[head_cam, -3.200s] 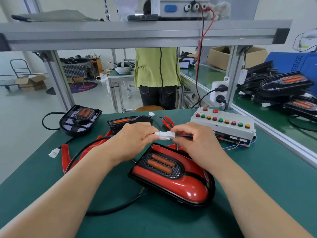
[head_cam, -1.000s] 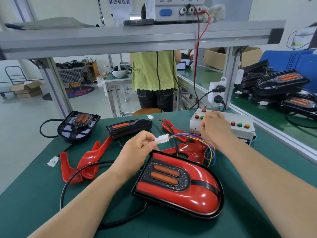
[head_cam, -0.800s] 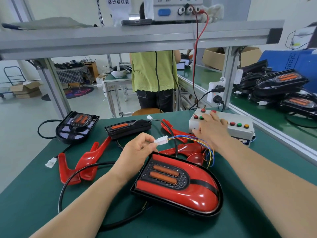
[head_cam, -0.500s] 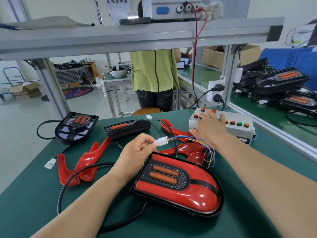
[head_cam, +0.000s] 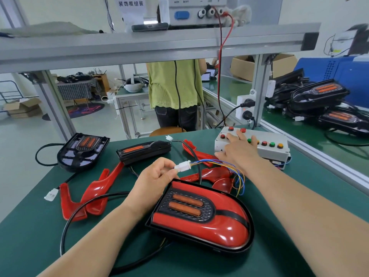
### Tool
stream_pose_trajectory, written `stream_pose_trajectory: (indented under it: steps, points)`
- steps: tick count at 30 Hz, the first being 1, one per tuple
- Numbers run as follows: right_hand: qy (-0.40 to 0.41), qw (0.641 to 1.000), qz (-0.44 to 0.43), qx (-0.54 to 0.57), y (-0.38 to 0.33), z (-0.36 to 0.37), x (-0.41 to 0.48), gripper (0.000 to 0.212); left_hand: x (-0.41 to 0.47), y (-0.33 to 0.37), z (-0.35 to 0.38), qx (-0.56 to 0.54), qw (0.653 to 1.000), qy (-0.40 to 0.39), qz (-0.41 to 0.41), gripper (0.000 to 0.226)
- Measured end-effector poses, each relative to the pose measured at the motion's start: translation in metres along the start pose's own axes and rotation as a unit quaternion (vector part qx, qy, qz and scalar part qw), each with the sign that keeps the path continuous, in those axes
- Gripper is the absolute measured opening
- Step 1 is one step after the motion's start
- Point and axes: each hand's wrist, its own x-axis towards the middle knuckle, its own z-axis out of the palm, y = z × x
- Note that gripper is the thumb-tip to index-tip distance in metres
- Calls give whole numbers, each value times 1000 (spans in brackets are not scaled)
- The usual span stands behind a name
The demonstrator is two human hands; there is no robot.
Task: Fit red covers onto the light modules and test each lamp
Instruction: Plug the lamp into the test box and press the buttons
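A lamp with a red cover (head_cam: 207, 218) lies on the green table (head_cam: 30, 232) in front of me, its two amber strips unlit. My left hand (head_cam: 153, 180) pinches the white connector (head_cam: 182, 166) just above the lamp; coloured wires run from it to the white test box (head_cam: 273, 151). My right hand (head_cam: 238, 150) lies on that box with straight fingers spread over its left buttons. Two uncovered black light modules (head_cam: 81, 150) (head_cam: 143, 151) lie at the back left. Loose red covers (head_cam: 87, 196) (head_cam: 207, 172) lie around them.
A black cable (head_cam: 83, 204) loops round my left forearm. A person in a green top (head_cam: 175, 82) stands beyond the table. A metal shelf (head_cam: 159, 43) with a power supply (head_cam: 197, 11) spans overhead. Several black lamps (head_cam: 319, 96) are stacked at the right.
My right hand let go of the connector and went to the test box, where its fingers shifted slightly over the buttons. My left hand kept hold of the connector.
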Motion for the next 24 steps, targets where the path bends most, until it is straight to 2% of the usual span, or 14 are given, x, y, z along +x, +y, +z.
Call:
stream_pose_trajectory:
  steps: [6, 11, 18, 24]
  points:
    - [29, 999, -13, 41, 5, 4, -14, 51, -1, 0, 0, 9, 1000, 2, 4, 15]
    - [110, 992, -9, 61, 17, 6, -26, 64, 0, -2, 0, 16, 1000, 5, 7, 14]
    - [108, 992, 47, 51, 34, 1, -31, 68, 1, -2, 1, 16, 1000, 7, 8, 18]
    - [102, 994, 13, 35, 19, -3, -25, 67, 1, -4, 1, 17, 1000, 4, 10, 15]
